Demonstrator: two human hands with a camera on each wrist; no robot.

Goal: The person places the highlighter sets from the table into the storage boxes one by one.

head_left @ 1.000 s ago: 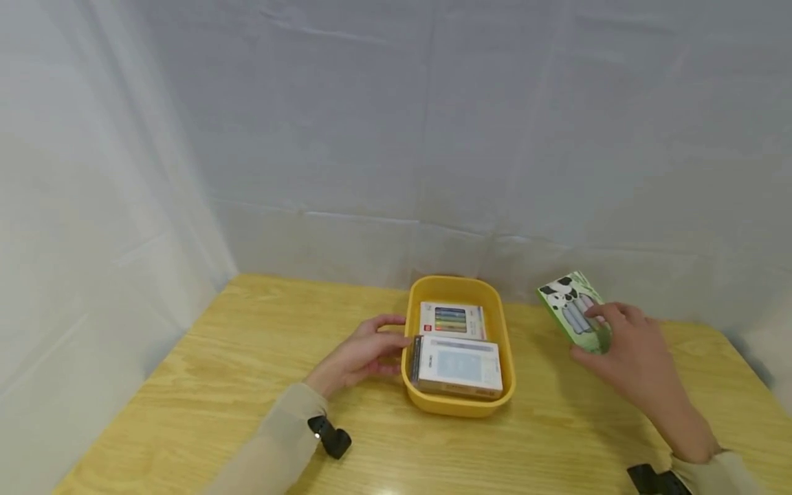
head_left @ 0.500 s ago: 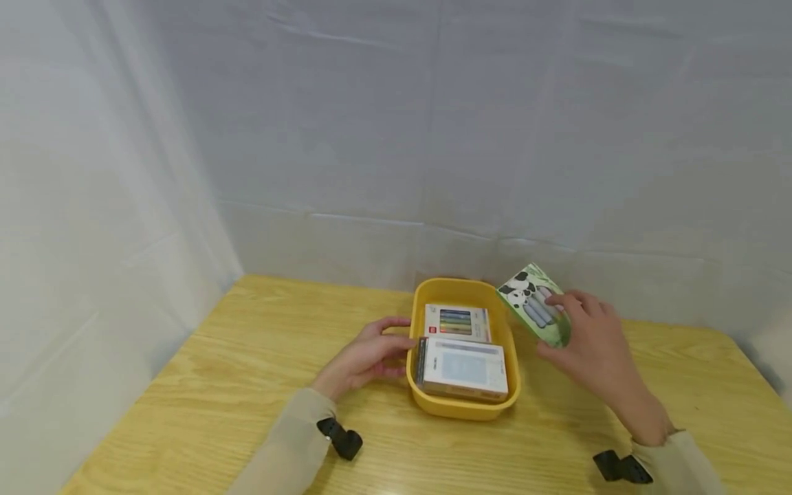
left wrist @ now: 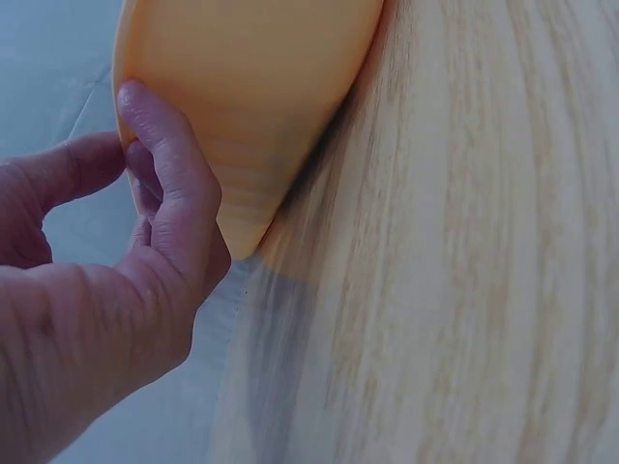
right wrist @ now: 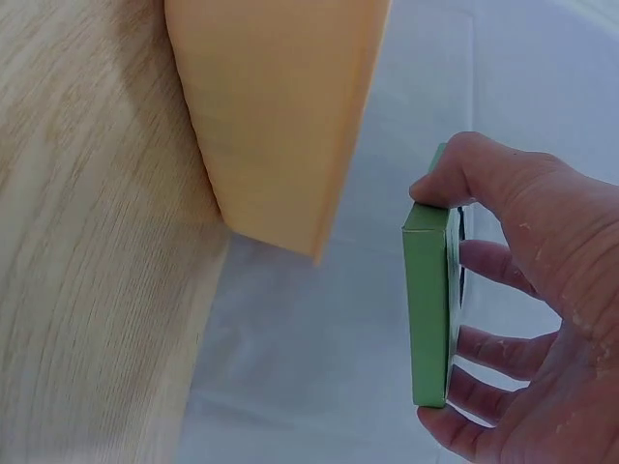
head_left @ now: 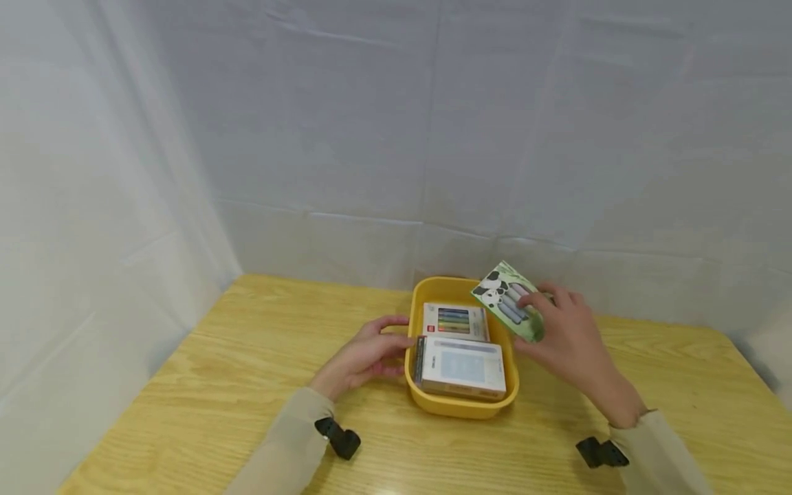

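Observation:
My right hand (head_left: pixel 570 338) holds a flat green panda-print box (head_left: pixel 502 297) pinched by its edges, raised over the right rear rim of the yellow plastic bin (head_left: pixel 454 408). In the right wrist view the box's green side (right wrist: pixel 426 309) is gripped between thumb and fingers, apart from the bin's outer wall (right wrist: pixel 271 106). My left hand (head_left: pixel 371 352) holds the bin's left rim. Its index finger (left wrist: pixel 179 159) lies along the outer wall in the left wrist view, with the thumb at the rim. Inside the bin lie a white box with coloured sticks (head_left: pixel 456 320) and a larger white box (head_left: pixel 465 368).
A thin dark-edged item (head_left: pixel 421 359) sits between the white box and the bin's left wall. The bin stands on a wood-grain table (head_left: pixel 247 357), close to its back edge. White sheeting (head_left: pixel 322 137) hangs behind and at the left.
My right hand has carried the panda-print box leftward, from beside the bin to over its right rear rim. The left hand has stayed at the bin's left rim.

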